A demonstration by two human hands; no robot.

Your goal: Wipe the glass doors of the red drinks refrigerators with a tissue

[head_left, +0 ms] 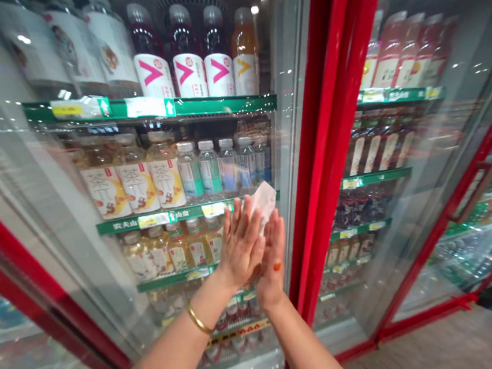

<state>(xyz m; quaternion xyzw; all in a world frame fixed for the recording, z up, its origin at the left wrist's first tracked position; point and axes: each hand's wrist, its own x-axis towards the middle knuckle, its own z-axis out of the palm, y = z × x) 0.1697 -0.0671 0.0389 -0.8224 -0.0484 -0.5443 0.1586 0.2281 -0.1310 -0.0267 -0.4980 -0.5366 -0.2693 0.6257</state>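
Note:
My left hand [241,246] and my right hand [273,257] are raised side by side, fingers up, in front of a glass cooler door [211,54]. Their palms face each other closely. A white tissue [263,205] sticks up from between them, and its lower part is hidden by the hands. A gold bangle [198,319] circles my left wrist, and a small red mark shows on my right hand. Behind the glass and nearest the hands stand small water bottles [222,166] on a green-edged shelf [179,214]. I cannot tell whether either hand touches the glass.
The cooler has red-framed glass doors; a red frame post [326,113] stands just right of my hands. Behind the glass are pink-labelled bottles [189,68] and large tea bottles [135,180]. A door handle [473,191] is at the right, above a tiled floor [453,344].

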